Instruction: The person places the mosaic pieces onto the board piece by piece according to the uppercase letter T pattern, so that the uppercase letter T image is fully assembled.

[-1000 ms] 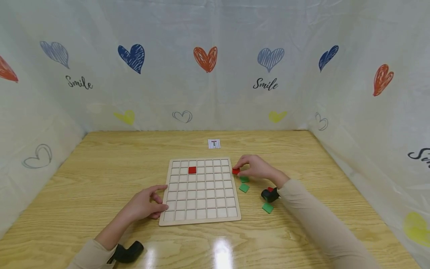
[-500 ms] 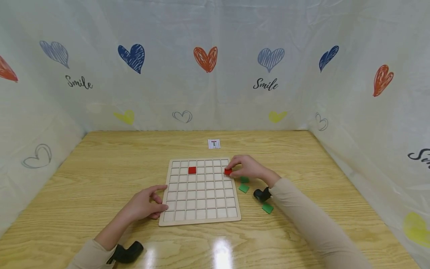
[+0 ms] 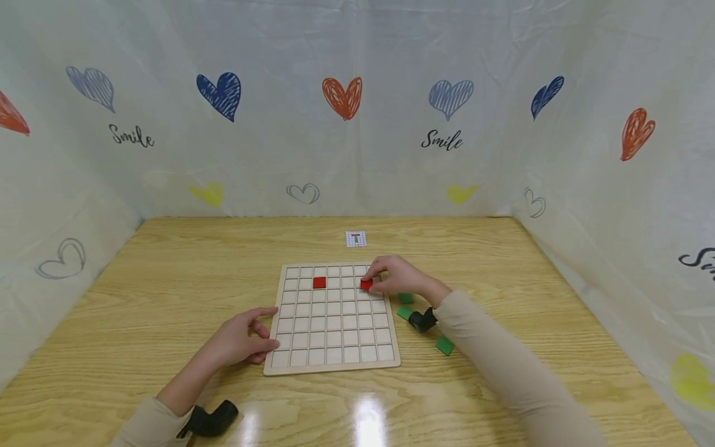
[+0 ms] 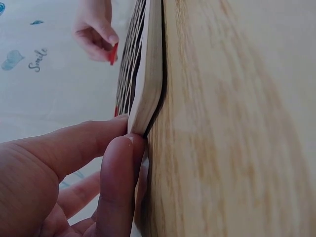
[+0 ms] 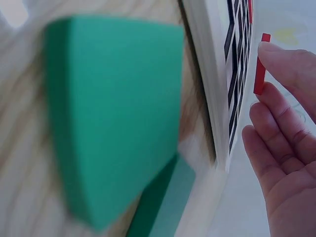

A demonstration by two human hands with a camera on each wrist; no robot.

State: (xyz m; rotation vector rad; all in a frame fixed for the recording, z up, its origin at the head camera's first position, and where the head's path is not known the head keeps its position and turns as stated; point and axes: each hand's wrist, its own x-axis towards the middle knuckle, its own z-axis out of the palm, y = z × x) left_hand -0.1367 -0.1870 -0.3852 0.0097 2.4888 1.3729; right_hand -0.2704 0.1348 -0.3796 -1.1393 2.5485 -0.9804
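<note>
My right hand (image 3: 399,276) pinches a small red square tile (image 3: 365,284) between thumb and fingers, above the upper right of a wooden grid board (image 3: 334,356). In the right wrist view that red tile (image 5: 262,61) stands edge-on, apart from the board. Another red tile (image 3: 319,283) sits in a cell of the second row, third from the left. My left hand (image 3: 240,338) rests at the board's left edge, its index finger and thumb spread along it. The left wrist view has the thumb (image 4: 118,182) touching the board's side (image 4: 150,84).
Green tiles lie right of the board: one (image 3: 406,298) close to its edge, one (image 3: 404,312) partly behind the black wrist camera (image 3: 422,320), one (image 3: 444,346) nearer. A small printed card (image 3: 355,239) lies behind the board. Heart-printed cloth (image 3: 357,161) encloses the table.
My right hand has carried the red tile leftward, from beside the board's right edge to over the board. My left hand and the board have stayed in place.
</note>
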